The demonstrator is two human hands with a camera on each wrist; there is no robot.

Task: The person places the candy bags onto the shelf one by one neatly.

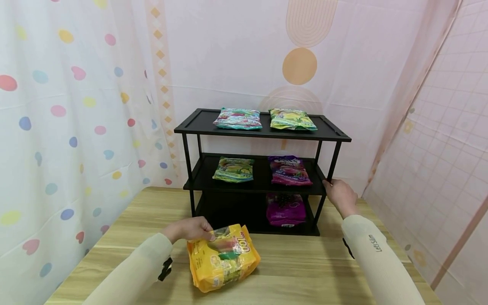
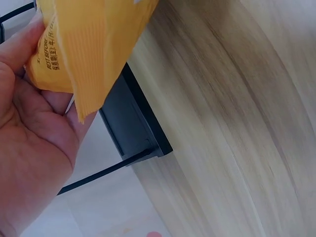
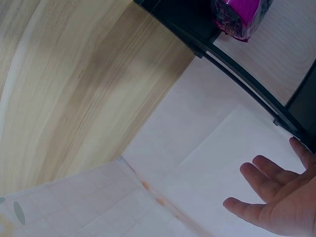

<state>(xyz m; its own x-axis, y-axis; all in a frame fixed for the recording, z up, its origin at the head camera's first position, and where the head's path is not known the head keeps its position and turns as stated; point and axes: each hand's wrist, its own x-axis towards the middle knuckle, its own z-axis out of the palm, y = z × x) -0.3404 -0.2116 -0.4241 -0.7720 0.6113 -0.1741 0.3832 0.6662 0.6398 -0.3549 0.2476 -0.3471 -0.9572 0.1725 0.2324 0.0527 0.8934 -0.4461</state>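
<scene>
My left hand [image 1: 192,229] pinches the upper left corner of a yellow snack bag [image 1: 225,258], which tilts in front of the rack, low over the tabletop. Printed mango pictures and a "100" logo face up on it. From the left wrist, the bag's crimped end [image 2: 89,64] shows between thumb and fingers. At the right side of the black three-tier rack [image 1: 244,186], my right hand [image 1: 341,195] holds the middle shelf's edge by the post. In the right wrist view its other fingers [image 3: 256,182] spread away from the frame; the thumb is hidden.
On the top shelf lie a teal-and-white bag [image 1: 238,119] and a yellow-green bag [image 1: 291,120]. The middle shelf bears a green bag [image 1: 234,169] and a purple bag [image 1: 289,170]. A magenta bag [image 1: 286,210] stands at the bottom right. Curtains [image 1: 95,84] surround the wooden table [image 1: 297,271].
</scene>
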